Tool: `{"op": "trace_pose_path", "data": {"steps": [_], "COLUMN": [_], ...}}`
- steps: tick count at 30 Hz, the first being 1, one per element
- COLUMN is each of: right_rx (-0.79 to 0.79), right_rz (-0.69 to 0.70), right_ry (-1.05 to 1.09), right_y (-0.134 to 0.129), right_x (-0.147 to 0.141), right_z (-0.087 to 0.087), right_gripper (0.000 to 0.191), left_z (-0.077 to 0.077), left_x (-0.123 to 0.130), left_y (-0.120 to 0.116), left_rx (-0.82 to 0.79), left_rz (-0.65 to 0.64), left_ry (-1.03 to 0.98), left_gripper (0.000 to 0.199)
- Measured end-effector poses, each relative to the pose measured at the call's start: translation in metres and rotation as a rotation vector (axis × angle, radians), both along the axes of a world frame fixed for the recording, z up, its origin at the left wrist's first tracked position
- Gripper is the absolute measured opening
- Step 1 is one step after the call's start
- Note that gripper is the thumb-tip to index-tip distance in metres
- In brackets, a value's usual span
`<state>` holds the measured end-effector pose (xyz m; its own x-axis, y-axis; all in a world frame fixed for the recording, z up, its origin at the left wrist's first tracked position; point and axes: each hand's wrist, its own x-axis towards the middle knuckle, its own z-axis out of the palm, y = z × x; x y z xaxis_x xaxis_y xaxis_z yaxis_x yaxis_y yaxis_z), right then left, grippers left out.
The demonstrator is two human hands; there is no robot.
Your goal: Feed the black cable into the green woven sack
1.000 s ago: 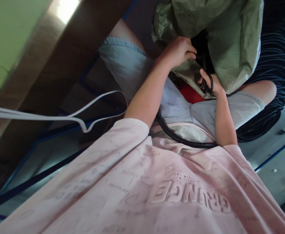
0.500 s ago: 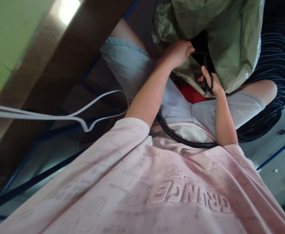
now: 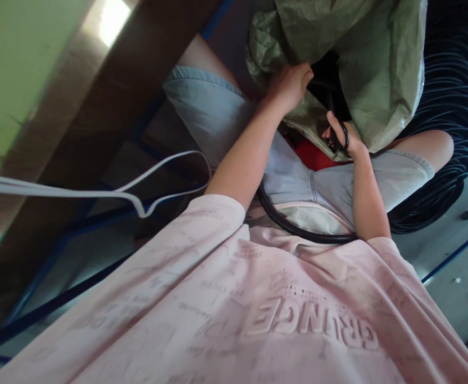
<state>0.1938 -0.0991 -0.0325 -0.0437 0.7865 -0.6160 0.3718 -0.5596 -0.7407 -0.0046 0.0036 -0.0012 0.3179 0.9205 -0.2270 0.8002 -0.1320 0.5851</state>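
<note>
evidently, right hand: fingers wrapped round the handles of black scissors, thumb raised; one loop rings the thumb side, and the blades point away from the body into the dark mouth of the sack.
left hand: fingers curled shut at the near-left edge of the opening; whether they pinch the sack's edge or something thin, i cannot tell.
olive sack: mouth gaping just beyond and between both sets of fingers, its lower edge beside the right wrist.
scissor work: by my reading, the step in hand is handling something at the sack's mouth with the blades; no cut can be made out.
blades and fingertips: a cut here would call for the left fingers to hold steady, clear of the tips.
red item: below the fingers, under the sack's edge.
black ribbed tube: nearer the body than either hand, across the lap.
coiled black tubing: well right of the right fingers.
</note>
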Motion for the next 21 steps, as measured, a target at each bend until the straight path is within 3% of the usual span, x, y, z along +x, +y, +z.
{"op": "trace_pose_path", "data": {"steps": [21], "right_rx": [-0.043], "right_rz": [-0.004], "right_ry": [0.019], "right_y": [0.001], "right_x": [-0.003], "right_z": [0.013], "right_gripper": [0.079], "left_z": [0.003], "left_x": [0.003], "left_y": [-0.002], "left_rx": [0.017], "left_rz": [-0.001], "left_ry": [0.015], "left_gripper": [0.026]}}
